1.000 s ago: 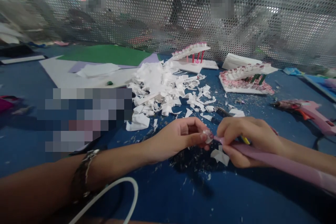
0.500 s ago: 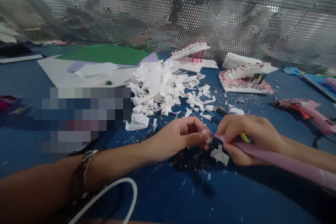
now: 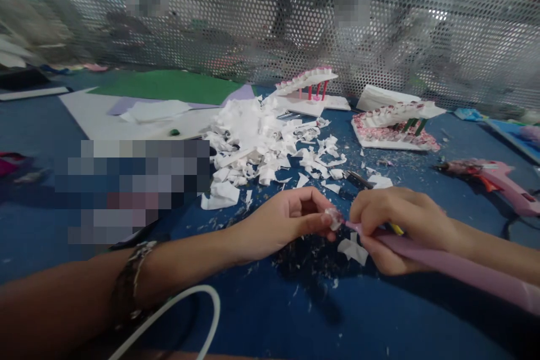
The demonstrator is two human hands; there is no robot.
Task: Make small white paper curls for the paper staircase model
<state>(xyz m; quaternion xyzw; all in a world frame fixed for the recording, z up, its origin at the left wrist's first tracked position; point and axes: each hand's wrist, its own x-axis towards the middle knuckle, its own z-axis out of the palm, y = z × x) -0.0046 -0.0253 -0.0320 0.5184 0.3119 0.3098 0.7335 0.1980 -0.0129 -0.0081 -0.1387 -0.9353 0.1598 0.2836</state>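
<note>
My left hand (image 3: 295,216) pinches a small crumpled white piece (image 3: 334,218) with a pinkish edge between thumb and fingertips. A long pink tapered tool (image 3: 422,250) lies in my closed right hand (image 3: 396,225); its kind is unclear. The tool's thin tip points at the white piece, very close to it; whether they touch I cannot tell. Below the tip lies a torn white paper scrap (image 3: 353,250) on the blue table (image 3: 270,304). Partly hidden behind my right hand are pliers or scissors (image 3: 359,180), with a bit of yellow showing under the hand.
A heap of torn white paper (image 3: 253,135) spreads across the middle. Two white teeth-like models (image 3: 310,93) (image 3: 396,126) stand behind it. At the right lies a pink glue gun (image 3: 502,180). Green sheet (image 3: 169,87) is at back left; a white cable (image 3: 211,304) loops in front.
My right hand has dipped slightly, lowering the pink tool and its tip. The left hand with the white piece has stayed nearly still.
</note>
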